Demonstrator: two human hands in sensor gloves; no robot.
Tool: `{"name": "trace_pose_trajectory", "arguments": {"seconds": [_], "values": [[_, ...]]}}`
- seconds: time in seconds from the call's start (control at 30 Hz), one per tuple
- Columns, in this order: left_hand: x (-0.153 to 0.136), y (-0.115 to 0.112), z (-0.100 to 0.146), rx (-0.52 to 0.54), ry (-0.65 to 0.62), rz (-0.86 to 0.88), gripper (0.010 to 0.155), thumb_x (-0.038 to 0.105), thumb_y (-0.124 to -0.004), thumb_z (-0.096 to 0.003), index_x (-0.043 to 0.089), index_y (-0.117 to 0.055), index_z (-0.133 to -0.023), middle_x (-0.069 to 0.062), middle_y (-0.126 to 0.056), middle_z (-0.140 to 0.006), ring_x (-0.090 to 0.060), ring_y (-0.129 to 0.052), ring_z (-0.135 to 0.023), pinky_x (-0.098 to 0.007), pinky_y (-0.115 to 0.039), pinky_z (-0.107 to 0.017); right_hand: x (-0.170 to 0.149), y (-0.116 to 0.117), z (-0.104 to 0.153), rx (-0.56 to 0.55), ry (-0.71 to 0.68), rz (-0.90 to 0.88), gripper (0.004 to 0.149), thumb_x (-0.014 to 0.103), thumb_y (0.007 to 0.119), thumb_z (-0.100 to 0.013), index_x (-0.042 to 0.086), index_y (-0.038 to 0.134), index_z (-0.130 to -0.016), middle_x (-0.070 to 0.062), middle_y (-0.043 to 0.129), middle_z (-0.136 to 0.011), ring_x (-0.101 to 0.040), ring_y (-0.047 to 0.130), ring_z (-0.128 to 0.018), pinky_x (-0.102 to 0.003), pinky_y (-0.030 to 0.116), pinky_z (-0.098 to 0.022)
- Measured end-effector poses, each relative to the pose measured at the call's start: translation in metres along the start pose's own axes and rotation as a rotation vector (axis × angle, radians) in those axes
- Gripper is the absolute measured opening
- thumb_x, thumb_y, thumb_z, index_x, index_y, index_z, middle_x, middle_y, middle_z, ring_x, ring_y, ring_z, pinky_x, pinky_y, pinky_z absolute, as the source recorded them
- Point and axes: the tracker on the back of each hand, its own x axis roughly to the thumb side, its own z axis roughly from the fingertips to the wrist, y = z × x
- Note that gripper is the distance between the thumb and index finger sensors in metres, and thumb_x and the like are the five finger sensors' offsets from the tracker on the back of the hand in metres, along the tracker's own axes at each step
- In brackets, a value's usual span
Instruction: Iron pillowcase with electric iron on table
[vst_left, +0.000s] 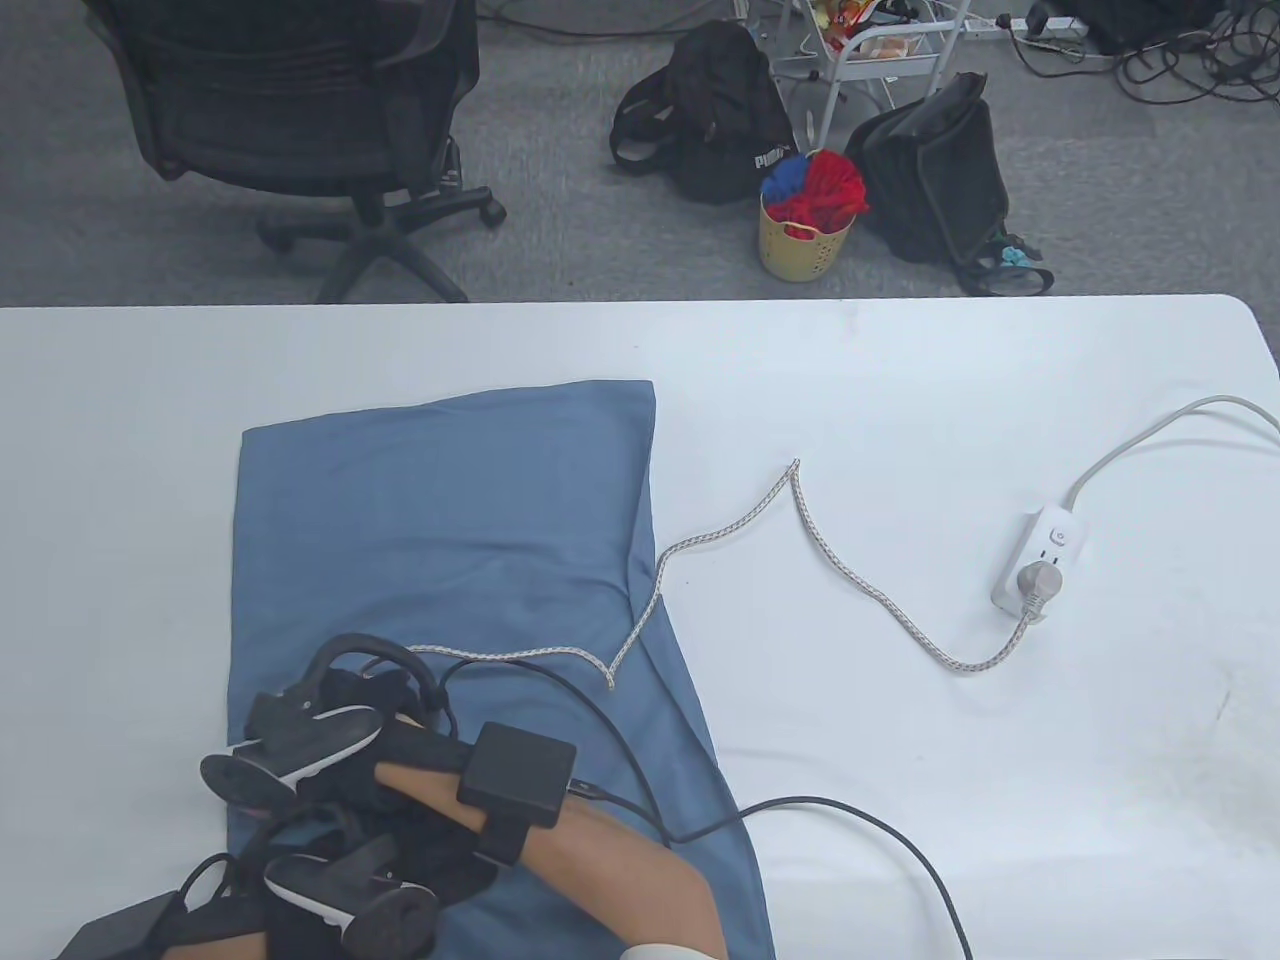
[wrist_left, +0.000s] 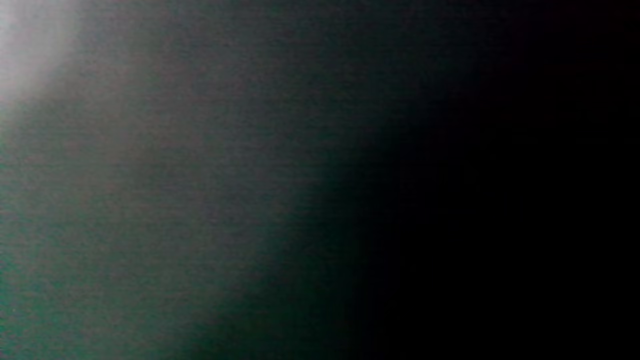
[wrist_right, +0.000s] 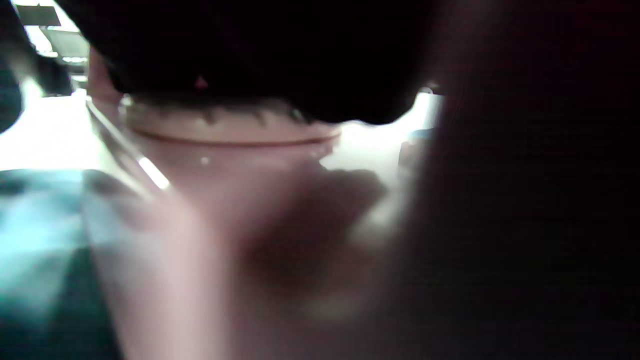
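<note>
A blue pillowcase (vst_left: 450, 500) lies flat on the white table (vst_left: 900, 380), at the left. My right hand (vst_left: 350, 715) reaches across its near left part under its tracker. In the right wrist view the black glove closes over the top of a pale pink iron (wrist_right: 235, 150), with blue cloth (wrist_right: 35, 225) beside it. The hand hides the iron in the table view. The iron's braided cord (vst_left: 830, 550) runs from that hand to a plug in the power strip (vst_left: 1045, 555). My left hand (vst_left: 300, 865) sits just nearer, over the pillowcase's near left corner, its fingers hidden. The left wrist view is dark.
The power strip's grey cable (vst_left: 1150, 430) leaves over the table's right edge. Black glove cables (vst_left: 850, 815) trail across the near middle of the table. Beyond the far edge are an office chair (vst_left: 300, 120), bags (vst_left: 930, 180) and a yellow basket (vst_left: 805, 240) on the floor.
</note>
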Motion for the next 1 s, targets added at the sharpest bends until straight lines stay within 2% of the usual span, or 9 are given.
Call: {"name": "trace_pose_trajectory", "arguments": {"seconds": [0.13, 0.4, 0.6, 0.73, 0.87, 1.0], "values": [[0.0, 0.002, 0.0, 0.012, -0.002, -0.054, 0.077, 0.058, -0.045, -0.0514, 0.034, 0.007, -0.102, -0.005, 0.02, -0.111, -0.037, 0.013, -0.101, -0.055, -0.005, -0.075, -0.01, 0.003, -0.003, -0.018, 0.058, 0.007, 0.036, 0.042, 0.079, -0.043, 0.018, 0.085, -0.069, 0.008, 0.092, -0.038, -0.003, 0.096, -0.015, -0.032, 0.088, -0.023], [-0.001, 0.002, 0.0, 0.009, -0.006, -0.033, 0.077, 0.058, -0.045, -0.0515, 0.034, 0.007, -0.102, -0.002, 0.021, -0.111, -0.036, 0.014, -0.1, -0.054, -0.004, -0.075, -0.053, 0.008, -0.013, -0.034, 0.173, -0.02, 0.037, 0.042, 0.079, -0.043, 0.018, 0.085, -0.07, 0.007, 0.091, -0.039, -0.005, 0.096, -0.017, -0.033, 0.088, -0.025], [-0.002, 0.002, 0.0, 0.019, -0.012, -0.035, 0.077, 0.059, -0.046, -0.0513, 0.034, 0.006, -0.103, -0.002, 0.02, -0.112, -0.036, 0.014, -0.101, -0.054, -0.005, -0.076, -0.073, 0.006, -0.012, -0.066, 0.23, -0.009, 0.038, 0.042, 0.08, -0.041, 0.019, 0.086, -0.071, 0.007, 0.093, -0.038, -0.005, 0.098, -0.016, -0.033, 0.088, -0.025], [-0.002, 0.002, 0.001, 0.019, -0.008, -0.035, 0.078, 0.059, -0.046, -0.0514, 0.034, 0.006, -0.103, -0.004, 0.02, -0.112, -0.037, 0.014, -0.101, -0.055, -0.004, -0.076, -0.1, -0.008, 0.013, -0.017, 0.303, -0.01, 0.038, 0.042, 0.08, -0.042, 0.018, 0.086, -0.071, 0.007, 0.093, -0.038, -0.005, 0.097, -0.014, -0.033, 0.088, -0.024], [-0.002, 0.001, 0.0, 0.016, -0.008, -0.028, 0.077, 0.059, -0.046, -0.0513, 0.035, 0.006, -0.103, -0.002, 0.021, -0.111, -0.036, 0.014, -0.101, -0.055, -0.004, -0.076, -0.122, -0.02, 0.056, 0.078, 0.346, 0.105, 0.038, 0.042, 0.08, -0.042, 0.018, 0.086, -0.071, 0.007, 0.093, -0.038, -0.004, 0.097, -0.014, -0.033, 0.089, -0.024], [-0.003, 0.001, 0.0, 0.012, -0.008, -0.022, 0.078, 0.059, -0.047, -0.0513, 0.035, 0.006, -0.102, -0.001, 0.021, -0.111, -0.036, 0.014, -0.101, -0.054, -0.003, -0.075, -0.131, 0.004, 0.092, 0.124, 0.338, 0.001, 0.038, 0.042, 0.08, -0.042, 0.019, 0.085, -0.072, 0.007, 0.093, -0.04, -0.005, 0.098, -0.017, -0.034, 0.089, -0.026]]}}
